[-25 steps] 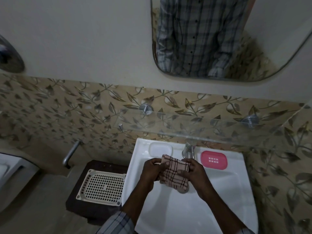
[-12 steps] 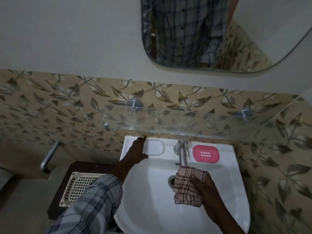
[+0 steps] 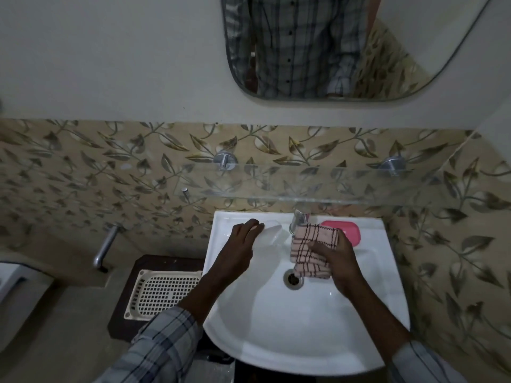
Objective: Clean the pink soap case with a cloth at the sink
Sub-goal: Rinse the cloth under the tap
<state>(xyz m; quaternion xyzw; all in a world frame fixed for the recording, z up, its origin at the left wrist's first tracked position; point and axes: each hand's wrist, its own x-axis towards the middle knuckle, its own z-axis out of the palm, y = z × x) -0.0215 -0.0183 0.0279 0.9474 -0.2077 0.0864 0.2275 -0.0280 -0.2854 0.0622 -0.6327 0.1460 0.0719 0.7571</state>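
The pink soap case (image 3: 350, 231) sits on the back right ledge of the white sink (image 3: 276, 335); its left part is hidden behind the cloth. My right hand (image 3: 337, 261) grips the folded pink checked cloth (image 3: 309, 250) over the basin, just left of the case and in front of the tap (image 3: 298, 221). My left hand (image 3: 240, 243) rests flat on the back left ledge beside the moulded soap recess (image 3: 269, 233), fingers spread and holding nothing.
A glass shelf (image 3: 318, 186) on metal pegs juts out above the tap. The drain (image 3: 293, 278) lies below the cloth. A cream perforated basket (image 3: 163, 291) rests on a dark stool left of the sink. A mirror (image 3: 331, 48) hangs above.
My left hand let go of the cloth and moved to the sink's back left ledge. My right hand carried the cloth right and then up toward the pink case.
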